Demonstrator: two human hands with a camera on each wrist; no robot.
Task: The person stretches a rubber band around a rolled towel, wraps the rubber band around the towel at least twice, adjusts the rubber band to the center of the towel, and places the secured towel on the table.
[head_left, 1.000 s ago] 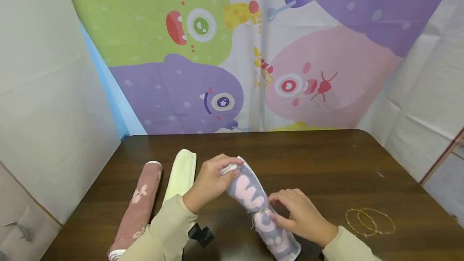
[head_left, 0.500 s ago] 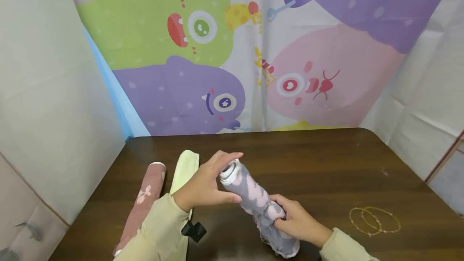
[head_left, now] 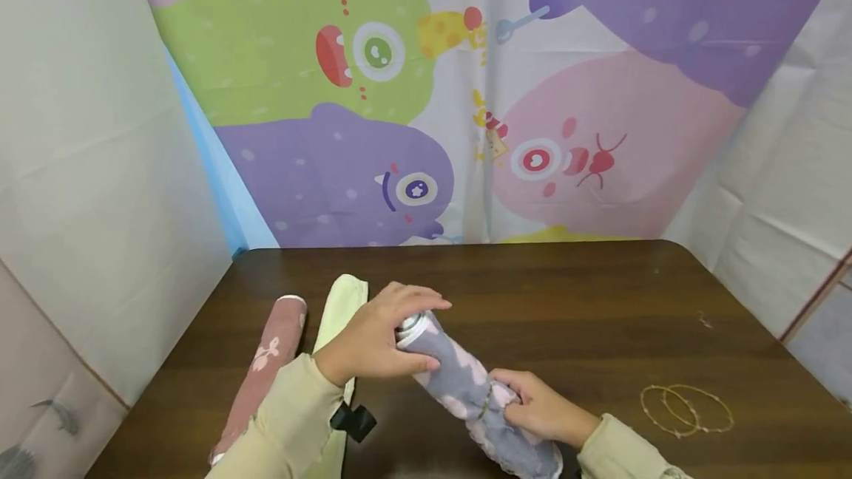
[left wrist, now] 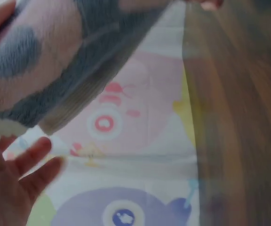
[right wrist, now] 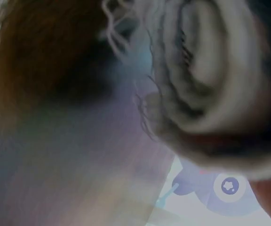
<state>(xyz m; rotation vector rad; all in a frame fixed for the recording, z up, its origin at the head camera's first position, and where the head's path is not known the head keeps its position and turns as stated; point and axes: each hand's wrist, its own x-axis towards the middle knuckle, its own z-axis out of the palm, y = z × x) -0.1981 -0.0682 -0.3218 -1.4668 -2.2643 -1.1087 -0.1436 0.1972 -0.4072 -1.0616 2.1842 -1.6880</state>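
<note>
A rolled grey-and-pink patterned towel (head_left: 449, 364) slants over the table in the head view, its white spiral end pointing up and left. A thin golden band (head_left: 488, 399) circles its middle and cinches it. My right hand (head_left: 549, 411) grips the roll just beside the band, thumb on the near face. At the white end is my left hand (head_left: 373, 335), thumb against the side and long fingers stretched over the top. The left wrist view shows the towel (left wrist: 55, 56) close up, with spread fingers (left wrist: 41, 174) below it. The roll's layered end (right wrist: 206, 94) fills the right wrist view.
A rolled dusty-pink towel (head_left: 266, 368) and a pale yellow folded or rolled towel (head_left: 339, 309) lie at the left of the dark wooden table (head_left: 579, 301). Two thin golden beaded bands (head_left: 687, 411) overlap at the right. A cartoon curtain (head_left: 373, 124) hangs behind.
My left hand has gone from pinching the towel's far end to lying stretched around it. My right hand now grips the roll near the band. The roll has turned, showing its spiral end.
</note>
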